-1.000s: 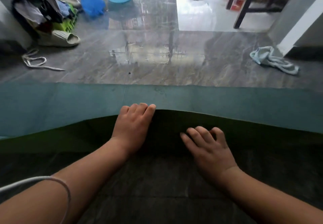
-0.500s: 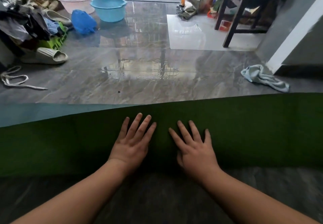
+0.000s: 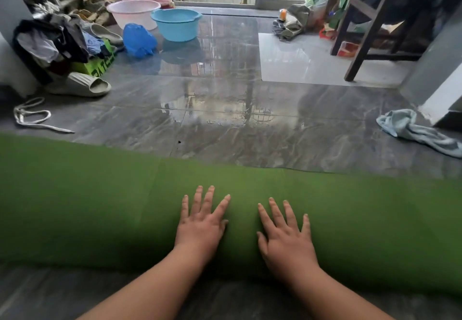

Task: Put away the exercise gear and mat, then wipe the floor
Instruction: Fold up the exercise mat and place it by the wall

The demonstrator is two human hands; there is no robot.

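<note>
Left hand (image 3: pixel 201 222), right hand (image 3: pixel 285 229) flat, fingers spread, pressing green mat (image 3: pixel 100 207).

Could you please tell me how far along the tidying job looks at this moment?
Done: nothing fully. In hand: the left hand and right hand press flat on the green mat, folded or rolled across the floor. Left: stowing the mat and wiping; the cloth and rope lie untouched.

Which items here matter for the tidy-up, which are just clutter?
Job:
mat, under left hand and right hand, both flat
rope
cloth
floor

Clutter:
blue basin
pink basin
slipper
clothes pile
chair
</note>
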